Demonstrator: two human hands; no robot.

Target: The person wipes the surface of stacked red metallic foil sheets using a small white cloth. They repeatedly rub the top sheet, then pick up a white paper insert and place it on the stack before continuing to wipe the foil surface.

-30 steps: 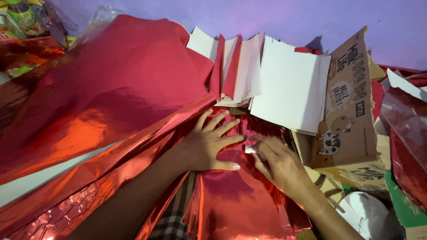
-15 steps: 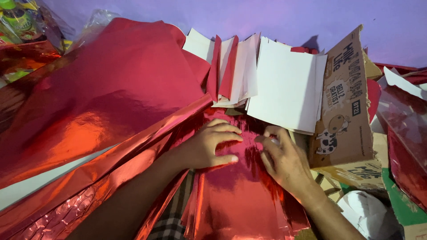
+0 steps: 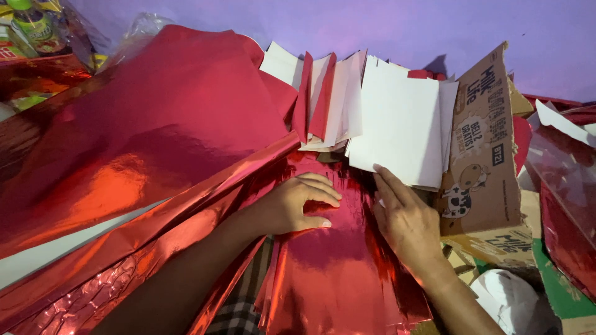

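My left hand (image 3: 292,205) lies flat, fingers together, on a stack of shiny red foil sheets (image 3: 335,267) in front of me. My right hand (image 3: 406,220) rests on the right edge of that stack, its fingertips touching the lower edge of a white card sheet (image 3: 397,130). Neither hand grips anything. A large sheet of red foil (image 3: 155,142) drapes over the left side and covers part of my left forearm.
Several white and red folded sheets (image 3: 323,93) stand fanned behind the stack. A brown cardboard box (image 3: 484,155) stands at the right, with more red foil (image 3: 568,211) and a white crumpled piece (image 3: 506,298) beyond. Bottles (image 3: 34,25) sit at top left. A purple wall (image 3: 403,25) is behind.
My right hand has moved up and to the right, from the foil stack toward the white card's lower edge. My left hand has drawn its fingers closer together on the foil.
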